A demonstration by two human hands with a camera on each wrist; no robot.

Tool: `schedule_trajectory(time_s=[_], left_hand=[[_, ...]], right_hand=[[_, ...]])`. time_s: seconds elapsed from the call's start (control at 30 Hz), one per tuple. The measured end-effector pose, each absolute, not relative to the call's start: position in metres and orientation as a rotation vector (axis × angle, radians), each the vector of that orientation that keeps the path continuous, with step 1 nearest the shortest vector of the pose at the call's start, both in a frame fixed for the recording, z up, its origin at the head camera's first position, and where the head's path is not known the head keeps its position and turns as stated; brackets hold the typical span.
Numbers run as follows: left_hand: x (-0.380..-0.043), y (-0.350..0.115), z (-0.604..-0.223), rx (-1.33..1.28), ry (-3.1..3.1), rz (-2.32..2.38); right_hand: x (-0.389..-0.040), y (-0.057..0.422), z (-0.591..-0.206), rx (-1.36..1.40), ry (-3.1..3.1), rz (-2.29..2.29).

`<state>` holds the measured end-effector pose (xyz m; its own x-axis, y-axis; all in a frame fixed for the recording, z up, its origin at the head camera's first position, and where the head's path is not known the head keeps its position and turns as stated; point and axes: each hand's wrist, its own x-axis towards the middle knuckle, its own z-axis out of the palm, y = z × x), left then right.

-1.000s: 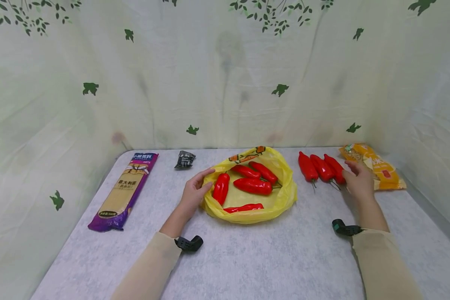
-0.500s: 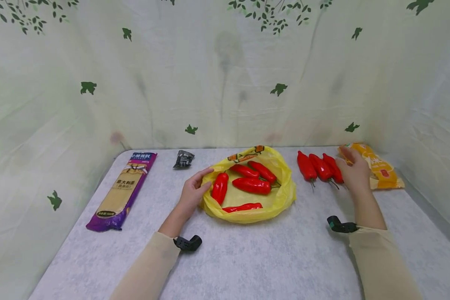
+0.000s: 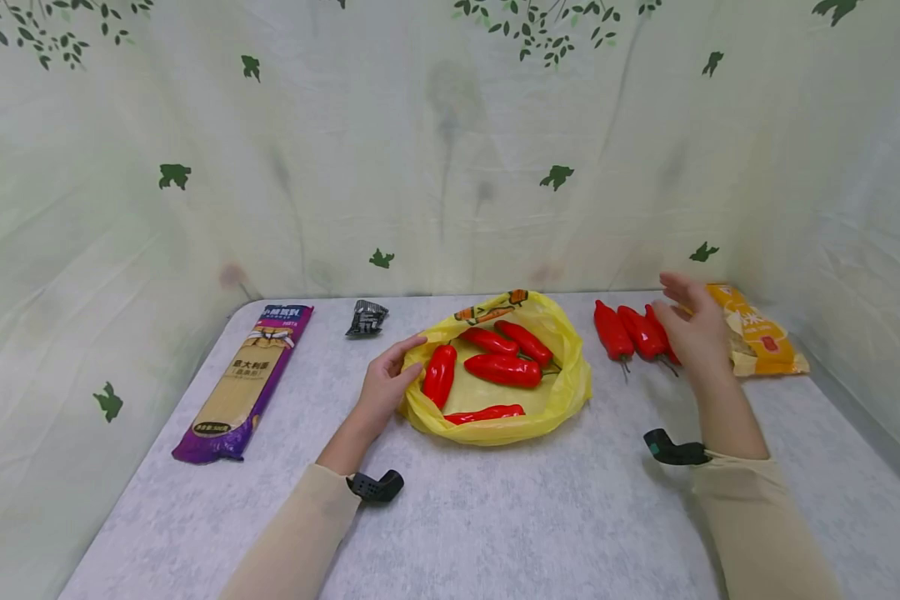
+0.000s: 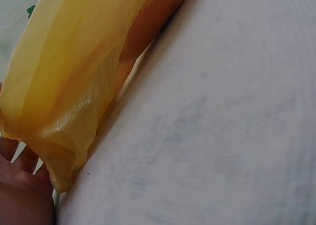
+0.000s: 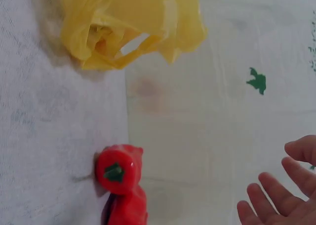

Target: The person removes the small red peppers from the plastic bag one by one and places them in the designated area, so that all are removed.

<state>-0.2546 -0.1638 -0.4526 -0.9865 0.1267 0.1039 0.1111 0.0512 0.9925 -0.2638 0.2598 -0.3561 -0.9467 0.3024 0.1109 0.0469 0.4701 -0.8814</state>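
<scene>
My left hand holds the left rim of a yellow plastic bag, thumb over the edge. Its fingers go behind the bag in the left wrist view. Several shiny red peppers lie inside the wide-mouthed bag. Right of it, three more red peppers lie side by side on the table; my right hand partly covers the rightmost. That right hand is raised over them with nothing in it. Its fingers are spread in the right wrist view, apart from the peppers.
An orange food packet lies at the back right, partly behind my right hand. At the left is a long purple pasta packet. A small black wrapped packet sits near the table's back edge. Pale curtains surround the table.
My right hand has left the rightmost pepper, rising and shifting slightly left and back. The left hand and bag look still; the view has shifted slightly.
</scene>
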Motion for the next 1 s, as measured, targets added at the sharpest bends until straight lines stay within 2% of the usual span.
schedule_trajectory(time_s=[0.43, 1.0], left_hand=[[-0.255, -0.164, -0.452, 0.243, 2.263, 2.133], [-0.255, -0.163, -0.452, 0.238, 2.255, 2.136]], right_hand=[[-0.253, 0.23, -0.344, -0.024, -2.447, 1.473], [-0.248, 0.196, -0.352, 0.377, -2.616, 1.45]])
